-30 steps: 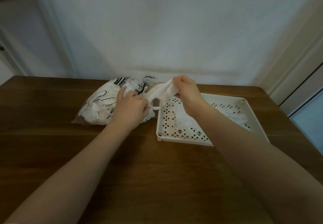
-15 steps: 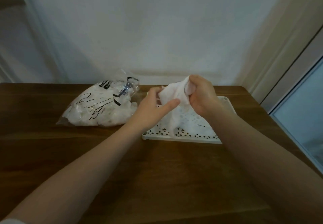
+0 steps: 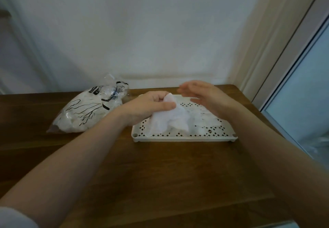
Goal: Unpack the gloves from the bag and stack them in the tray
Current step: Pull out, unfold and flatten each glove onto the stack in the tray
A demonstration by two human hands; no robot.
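Observation:
A clear plastic bag (image 3: 83,113) full of white gloves lies on the wooden table at the left, its open neck pointing towards the tray. A white perforated tray (image 3: 183,137) stands to its right. My left hand (image 3: 151,105) pinches a thin white glove (image 3: 169,121) by one end above the tray's left half; the glove droops onto the tray floor. My right hand (image 3: 203,96) hovers above the tray's far side with straight fingers, blurred, holding nothing. More pale gloves (image 3: 204,122) lie flat in the tray.
The table (image 3: 169,174) ends at a white wall behind the bag and tray. A door frame (image 3: 277,53) and a glass panel (image 3: 306,92) stand to the right of the table's far corner.
My left hand left the bag and took hold of the glove. My right hand let go of it and opened. The glove came down over the tray.

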